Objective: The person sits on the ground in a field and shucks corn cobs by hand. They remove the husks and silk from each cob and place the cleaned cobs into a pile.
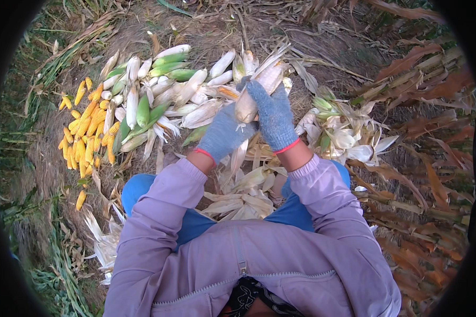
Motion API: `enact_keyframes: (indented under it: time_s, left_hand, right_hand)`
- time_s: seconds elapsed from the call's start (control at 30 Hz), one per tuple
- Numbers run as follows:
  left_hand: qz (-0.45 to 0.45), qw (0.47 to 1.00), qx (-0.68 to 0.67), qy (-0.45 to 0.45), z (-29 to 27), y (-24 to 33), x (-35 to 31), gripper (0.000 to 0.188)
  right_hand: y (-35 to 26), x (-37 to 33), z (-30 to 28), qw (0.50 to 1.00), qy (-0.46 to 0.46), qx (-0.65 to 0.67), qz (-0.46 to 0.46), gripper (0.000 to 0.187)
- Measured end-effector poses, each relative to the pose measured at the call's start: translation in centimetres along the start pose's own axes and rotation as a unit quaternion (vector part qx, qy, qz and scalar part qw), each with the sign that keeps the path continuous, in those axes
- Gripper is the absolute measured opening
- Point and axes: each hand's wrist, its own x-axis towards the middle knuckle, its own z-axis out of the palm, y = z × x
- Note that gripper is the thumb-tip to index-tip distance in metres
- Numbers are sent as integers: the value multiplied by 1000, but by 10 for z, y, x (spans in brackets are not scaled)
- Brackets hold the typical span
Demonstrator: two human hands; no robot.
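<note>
Around the held ear (271,78), husks (230,205), yellow cobs (92,122)

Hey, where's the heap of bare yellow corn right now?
In the head view, the yellow corn heap lies toward the left, immediately left of the husk-covered ears and well left of the person's gloved left hand.

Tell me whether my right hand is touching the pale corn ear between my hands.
Touching. The head view shows it: the right hand, in a grey-blue glove, lies across the pale corn ear with no gap visible.
</note>
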Motion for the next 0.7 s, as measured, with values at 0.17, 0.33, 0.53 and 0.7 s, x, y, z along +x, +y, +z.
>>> enact_keyframes:
  time_s: [0.17, 0.33, 0.53, 0.7]
  left_hand:
    - [-20, 992, 123, -27, 4, -8, 2, 39]
    - [20, 985, 168, -22, 8, -14, -1, 41]
    - [24, 960, 258, -105, 11, -7, -7, 43]
    - [-9, 894, 394, -214, 4, -20, -22, 43]
  right_hand:
    - [8, 5, -2, 998, 23, -11, -60, 42]
    - [-4, 10, -13, 995, -60, -42, -63, 45]
    - [-21, 12, -21, 972, -146, -182, -30, 61]
    - [29, 26, -32, 962, -148, -228, -9, 77]
